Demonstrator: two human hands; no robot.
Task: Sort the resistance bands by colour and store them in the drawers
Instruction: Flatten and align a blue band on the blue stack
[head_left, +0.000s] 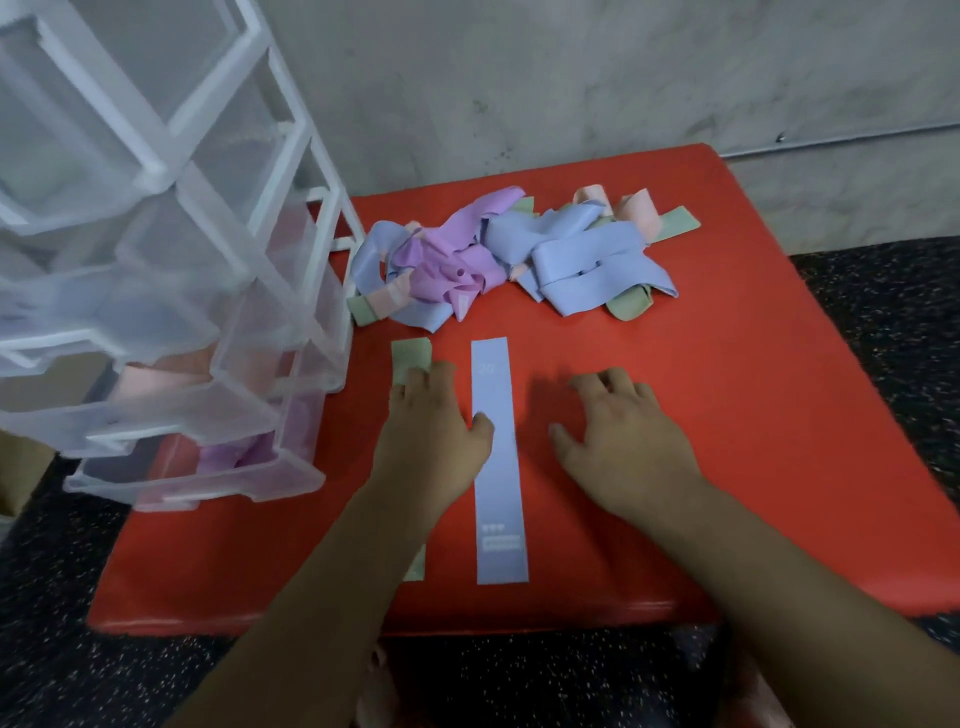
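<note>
A tangled pile of resistance bands (519, 254) in blue, purple, pink and green lies at the back of the red pad (727, 415). One blue band (497, 462) lies flat and straight in front of the pile. A green band (410, 356) lies flat to its left, mostly covered by my left hand (434, 436), which rests palm-down on it with its thumb touching the blue band. My right hand (623, 436) lies flat on the pad just right of the blue band, fingers spread, holding nothing. The clear drawer unit (171, 291) stands at the left, its drawers pulled out.
The lower drawers hold pink bands (171, 371) and purple bands (234, 452); a blue tint shows in a drawer above. A grey wall stands behind the pad. Dark speckled floor surrounds the pad on the right and front.
</note>
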